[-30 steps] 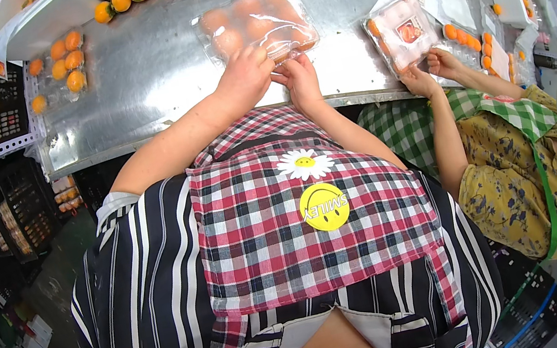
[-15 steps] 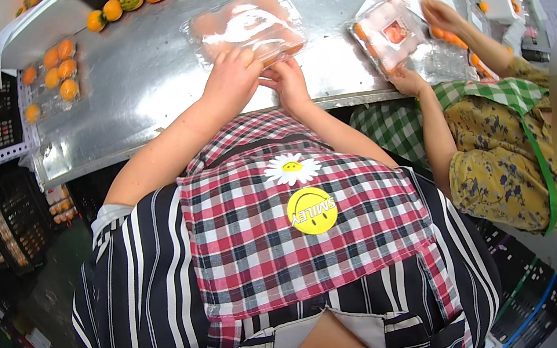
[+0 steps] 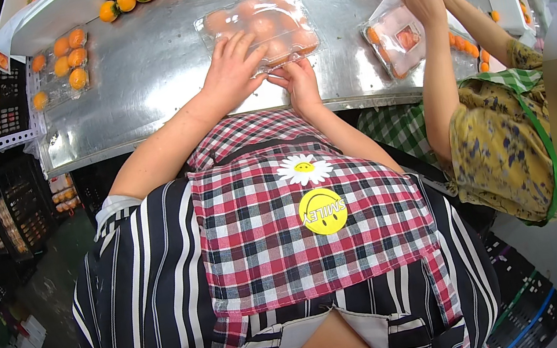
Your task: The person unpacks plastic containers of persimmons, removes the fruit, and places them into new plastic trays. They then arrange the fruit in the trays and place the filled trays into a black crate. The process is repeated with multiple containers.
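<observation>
Shiny metal tabletop [image 3: 146,100]; clear fruit pack [image 3: 291,11] lying on it. Left hand [image 3: 232,70] palm-down over the pack's near-left part, fingers slightly spread, grip apart. Right hand [image 3: 299,82] at the pack's near edge, fingers bent; cannot tell whether its grip is clamped. Right of the pack: second pack [image 3: 399,62] with a fruit-picture label [image 3: 408,38]. Nearside of the pack: checked apron [image 3: 254,245], lettered yellow smiling-face print [image 3: 325,222], inverted.

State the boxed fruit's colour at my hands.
Boxed fruit: pale orange, best seen in the head view.
</observation>
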Tool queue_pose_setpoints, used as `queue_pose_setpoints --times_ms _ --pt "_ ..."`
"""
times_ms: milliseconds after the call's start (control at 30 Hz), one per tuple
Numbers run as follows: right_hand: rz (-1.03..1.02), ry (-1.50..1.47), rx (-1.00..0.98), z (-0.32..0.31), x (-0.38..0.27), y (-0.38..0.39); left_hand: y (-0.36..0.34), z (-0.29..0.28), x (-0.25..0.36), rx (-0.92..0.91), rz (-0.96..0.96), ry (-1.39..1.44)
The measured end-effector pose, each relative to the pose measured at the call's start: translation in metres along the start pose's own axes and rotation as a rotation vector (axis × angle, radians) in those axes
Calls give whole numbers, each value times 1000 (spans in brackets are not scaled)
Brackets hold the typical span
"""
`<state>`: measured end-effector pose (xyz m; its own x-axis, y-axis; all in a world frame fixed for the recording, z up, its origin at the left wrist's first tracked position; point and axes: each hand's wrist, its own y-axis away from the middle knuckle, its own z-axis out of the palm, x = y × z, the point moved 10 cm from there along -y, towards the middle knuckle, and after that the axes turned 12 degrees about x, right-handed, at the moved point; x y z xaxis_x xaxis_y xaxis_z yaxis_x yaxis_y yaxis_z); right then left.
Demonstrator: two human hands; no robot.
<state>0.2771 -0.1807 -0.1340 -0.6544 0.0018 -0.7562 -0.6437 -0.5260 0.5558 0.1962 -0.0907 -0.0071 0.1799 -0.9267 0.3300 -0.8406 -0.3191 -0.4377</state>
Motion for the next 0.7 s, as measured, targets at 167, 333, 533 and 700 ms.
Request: queue_pose_setpoints --times_ms 167,333,533,700 --pt "-8 45 36 -2 0 2 -2 -5 12 44 62 13" --pt "4 28 25 3 -5 6 -7 -11 22 77 152 -48" --pt "11 81 59 -4 1 1 -49 -63 23 229 268 -79" --pt "45 77 37 -2 0 3 -70 -69 12 196 281 -97"
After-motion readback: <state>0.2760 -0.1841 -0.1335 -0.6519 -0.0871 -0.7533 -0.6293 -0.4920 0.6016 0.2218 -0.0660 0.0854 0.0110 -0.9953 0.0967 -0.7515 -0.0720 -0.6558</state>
